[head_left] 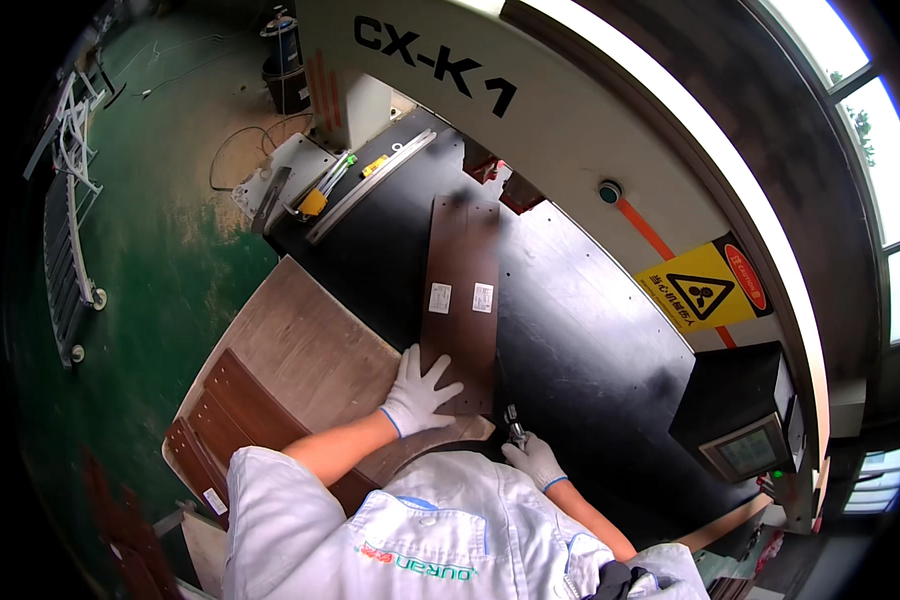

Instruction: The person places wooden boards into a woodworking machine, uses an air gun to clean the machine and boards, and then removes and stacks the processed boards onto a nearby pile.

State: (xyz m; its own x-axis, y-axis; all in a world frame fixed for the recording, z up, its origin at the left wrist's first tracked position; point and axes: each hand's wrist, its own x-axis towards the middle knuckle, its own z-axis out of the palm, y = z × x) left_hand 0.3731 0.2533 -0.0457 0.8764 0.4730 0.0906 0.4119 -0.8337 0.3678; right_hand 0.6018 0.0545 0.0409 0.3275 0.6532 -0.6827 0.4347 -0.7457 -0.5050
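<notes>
While left hand [418,392] lies with fingers spread over near-left part of brown board [461,260], apparently steadying it, right hand [536,460] holds metal tool [515,426], tip pointing away from body; fingers seem curled around it, exact grip too small to tell; board lies lengthwise on black machine table [590,330], white labels [439,298] upward, presumably for reading; wooden side table [305,325] carries more boards [245,400], likely for easy reach.
</notes>
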